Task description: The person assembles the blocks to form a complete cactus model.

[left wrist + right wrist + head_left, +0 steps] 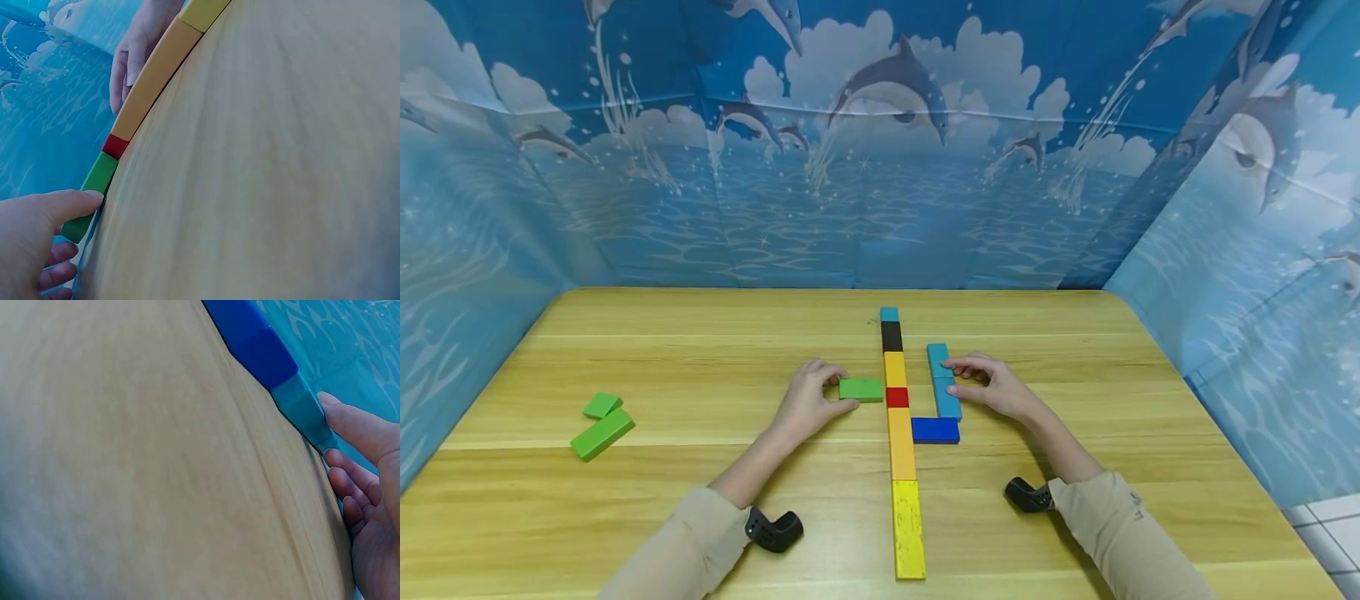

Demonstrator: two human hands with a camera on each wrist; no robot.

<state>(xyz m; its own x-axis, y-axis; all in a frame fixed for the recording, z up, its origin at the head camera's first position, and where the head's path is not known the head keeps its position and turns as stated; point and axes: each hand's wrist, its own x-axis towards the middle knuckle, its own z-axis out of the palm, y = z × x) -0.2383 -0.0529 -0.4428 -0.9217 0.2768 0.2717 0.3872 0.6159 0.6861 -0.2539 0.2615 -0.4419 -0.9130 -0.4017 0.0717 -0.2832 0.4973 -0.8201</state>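
My left hand [810,402] pinches a green block [861,390] between thumb and fingers, its right end just short of the red block [897,397]. In the left wrist view the thumb lies along the near side of that green block [99,178]. The red block sits in a long straight row with an orange block [902,443] and a yellow block [908,530]. My right hand [996,386] touches the right side of two light blue blocks [945,392] with relaxed fingertips. They form a line above a dark blue block [936,430], which extends right from the row.
Two loose green blocks [602,433] lie on the left of the wooden table [700,333]. A black block [891,337] and a small light blue block [889,314] top the row. A dolphin-print curtain [865,225] hangs behind the table.
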